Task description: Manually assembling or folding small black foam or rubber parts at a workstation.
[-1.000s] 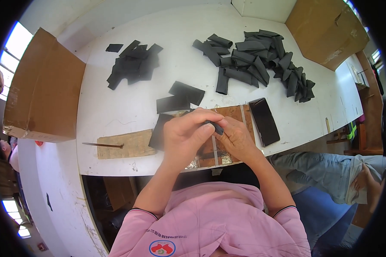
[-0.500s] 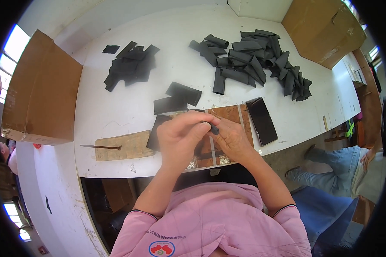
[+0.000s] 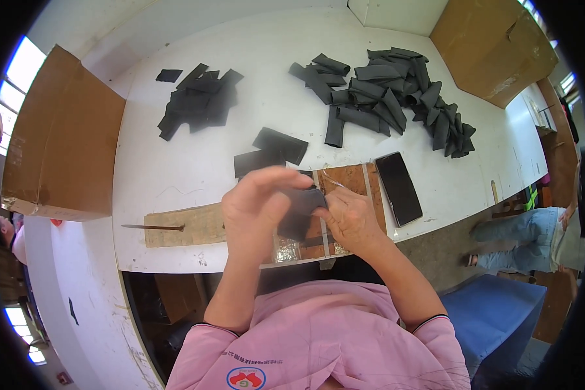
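In front of me, my right hand point(image 3: 352, 216) pinches the edge of a small black fabric-like piece point(image 3: 307, 202) between thumb and fingers. Over that piece's left side is my left hand point(image 3: 257, 207), slightly blurred, its fingers stretched out and its thumb apart from them. Both hands are above a brown board point(image 3: 352, 177) with pale strips, at the table's near edge. Dark material also shows below the held piece; whether it is part of it, I cannot tell. Just beyond my hands lie flat black pieces point(image 3: 281, 145).
Rolled black pieces point(image 3: 377, 88) form a large heap at the far right, flat ones point(image 3: 200, 104) a pile at the far left. A phone point(image 3: 398, 188) lies right of the board. A thin rod point(image 3: 153, 227) rests on tan cardboard point(image 3: 188, 224). Boxes point(image 3: 65, 136) flank the table; a person point(image 3: 526, 237) stands right.
My left hand has moved left and its thumb and fingers have parted. The black piece, mostly hidden before, now shows between my hands. The person at right has shifted.
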Available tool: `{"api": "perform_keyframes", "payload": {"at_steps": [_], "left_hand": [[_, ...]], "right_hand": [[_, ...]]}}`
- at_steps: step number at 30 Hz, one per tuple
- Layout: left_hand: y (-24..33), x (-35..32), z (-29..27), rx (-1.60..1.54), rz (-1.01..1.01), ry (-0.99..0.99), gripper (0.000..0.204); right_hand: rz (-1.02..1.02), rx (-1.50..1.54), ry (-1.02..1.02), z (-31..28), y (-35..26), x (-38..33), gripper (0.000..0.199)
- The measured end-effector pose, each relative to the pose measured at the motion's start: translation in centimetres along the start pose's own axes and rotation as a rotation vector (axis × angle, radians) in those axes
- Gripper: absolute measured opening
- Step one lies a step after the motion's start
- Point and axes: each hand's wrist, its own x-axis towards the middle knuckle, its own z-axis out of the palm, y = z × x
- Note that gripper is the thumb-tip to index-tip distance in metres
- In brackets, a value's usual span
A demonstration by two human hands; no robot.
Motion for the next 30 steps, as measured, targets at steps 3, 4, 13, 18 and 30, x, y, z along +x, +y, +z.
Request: {"api": "perform_keyframes", "payload": {"at_steps": [3, 4, 13, 18, 30], "left_hand": [[0.6, 0.8, -0.7, 0.277, -0.004, -0.1, 0.017], [0.8, 1.0, -0.9, 0.386, 0.038, -0.12, 0.014], [-4.1, 4.2, -5.5, 0.65, -0.06, 0.202, 0.02], [-12.0, 8.6, -10.1, 1.253, -0.045, 0.23, 0.028], [-4.5, 6.3, -7.0, 1.077, 0.452, 0.114, 0.013]], "right_hand": [[-0.011, -0.017, -0.029, -0.7, -0.2, 0.4, 0.019], [-0.035, -0.016, -0.045, -0.8, -0.3, 0.5, 0.019], [0.376, 0.903, -0.179, -5.0, -1.0, 3.9, 0.033], [0.573, 0.801, 0.117, -5.1, 3.8, 6.0, 0.048], [0.79, 1.019, -0.312, 0.3, -0.9, -5.7, 0.03]]}}
